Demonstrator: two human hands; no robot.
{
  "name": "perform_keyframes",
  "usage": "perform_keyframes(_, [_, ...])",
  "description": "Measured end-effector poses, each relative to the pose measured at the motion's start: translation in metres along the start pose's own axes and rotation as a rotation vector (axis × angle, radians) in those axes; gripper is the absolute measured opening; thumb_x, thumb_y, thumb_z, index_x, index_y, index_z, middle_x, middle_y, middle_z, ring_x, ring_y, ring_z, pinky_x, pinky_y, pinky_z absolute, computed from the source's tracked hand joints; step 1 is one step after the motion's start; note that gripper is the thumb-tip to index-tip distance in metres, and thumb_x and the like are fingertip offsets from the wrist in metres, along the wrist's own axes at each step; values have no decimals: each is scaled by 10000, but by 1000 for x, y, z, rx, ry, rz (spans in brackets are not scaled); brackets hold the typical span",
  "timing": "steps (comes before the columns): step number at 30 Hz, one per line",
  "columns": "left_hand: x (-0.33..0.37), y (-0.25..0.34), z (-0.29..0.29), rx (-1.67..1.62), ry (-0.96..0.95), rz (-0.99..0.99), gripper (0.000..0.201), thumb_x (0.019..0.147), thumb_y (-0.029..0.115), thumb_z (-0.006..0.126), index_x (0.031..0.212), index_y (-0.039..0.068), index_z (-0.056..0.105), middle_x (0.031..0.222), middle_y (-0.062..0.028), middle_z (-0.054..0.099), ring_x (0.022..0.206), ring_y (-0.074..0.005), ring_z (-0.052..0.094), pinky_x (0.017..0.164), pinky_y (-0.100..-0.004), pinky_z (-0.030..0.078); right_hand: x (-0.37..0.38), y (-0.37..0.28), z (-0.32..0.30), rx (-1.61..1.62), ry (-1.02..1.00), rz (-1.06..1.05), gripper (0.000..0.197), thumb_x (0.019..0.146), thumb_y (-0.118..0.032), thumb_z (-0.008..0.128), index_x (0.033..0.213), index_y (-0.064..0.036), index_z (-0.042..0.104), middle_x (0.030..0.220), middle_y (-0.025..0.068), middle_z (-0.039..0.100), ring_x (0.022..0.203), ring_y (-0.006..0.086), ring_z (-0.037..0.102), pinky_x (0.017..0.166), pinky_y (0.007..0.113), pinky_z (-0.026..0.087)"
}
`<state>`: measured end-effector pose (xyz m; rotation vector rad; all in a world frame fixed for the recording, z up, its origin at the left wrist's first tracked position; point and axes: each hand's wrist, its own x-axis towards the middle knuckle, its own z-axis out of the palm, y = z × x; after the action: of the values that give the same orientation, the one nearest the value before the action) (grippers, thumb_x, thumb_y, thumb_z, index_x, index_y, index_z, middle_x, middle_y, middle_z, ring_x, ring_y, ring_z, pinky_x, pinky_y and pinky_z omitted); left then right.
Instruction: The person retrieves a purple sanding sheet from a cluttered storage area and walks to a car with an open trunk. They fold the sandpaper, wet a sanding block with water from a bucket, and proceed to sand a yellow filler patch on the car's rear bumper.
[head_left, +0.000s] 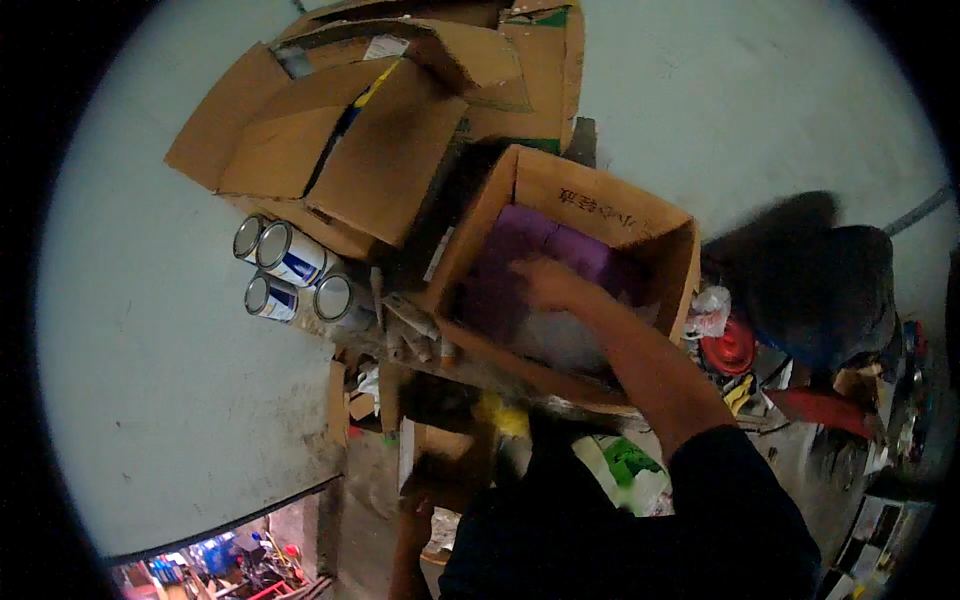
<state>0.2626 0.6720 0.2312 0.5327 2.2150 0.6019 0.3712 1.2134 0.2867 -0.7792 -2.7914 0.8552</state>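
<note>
My right hand reaches into an open cardboard box. Its fingers look slightly blurred and apart, at the purple packages lying inside; I see nothing held in them. Beneath the forearm, a crumpled clear plastic bag lies in the same box. Low in the picture, my left hand hangs by the lower edge of a smaller open cardboard box. Its fingers are mostly hidden, so their grip does not show.
Several metal cans stand left of the big box. Flattened and open cartons are piled behind it. On the right are a black bag, a red round object and clutter. A green-and-white bag lies below the box.
</note>
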Motion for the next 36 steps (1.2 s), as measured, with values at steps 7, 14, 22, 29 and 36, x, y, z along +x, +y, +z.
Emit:
perform_keyframes(7, [-17,-58,20,-174,58,-164,382,886,239,583,1157,-23,641,1129,-232,666,1078,-353,629,923,-408,484,95,8,99,-12,-43,317,454,908,-341,552,1218,-16,620,1183,242,633,1113,407,603,986,491,468])
perform_keyframes(14, [-33,-46,24,-74,31,-230,411,876,267,582,1165,-20,636,1117,-224,672,1059,-362,637,911,-410,490,99,-2,89,57,15,543,459,914,-388,544,1134,-7,673,1182,231,649,1123,383,617,967,482,488])
perform_keyframes(22, [-24,-39,32,-6,52,-168,395,889,276,586,1164,-2,638,1153,-229,653,1071,-384,621,903,-425,488,88,32,86,-49,114,483,398,908,-371,587,1080,-28,692,1120,187,668,979,386,660,846,485,552])
perform_keyframes(29, [-13,-10,30,-56,34,10,342,936,266,564,1135,-1,641,1087,-255,667,1026,-422,634,849,-461,501,18,23,42,-52,322,483,289,837,-246,615,1004,-20,682,941,246,678,936,432,642,817,520,500])
perform_keyframes(36, [-7,-15,43,-163,64,-3,341,936,283,559,1115,5,644,1022,-265,678,989,-432,649,813,-457,518,-26,21,41,-62,441,416,285,815,-252,666,927,10,659,897,267,664,878,453,642,781,534,502])
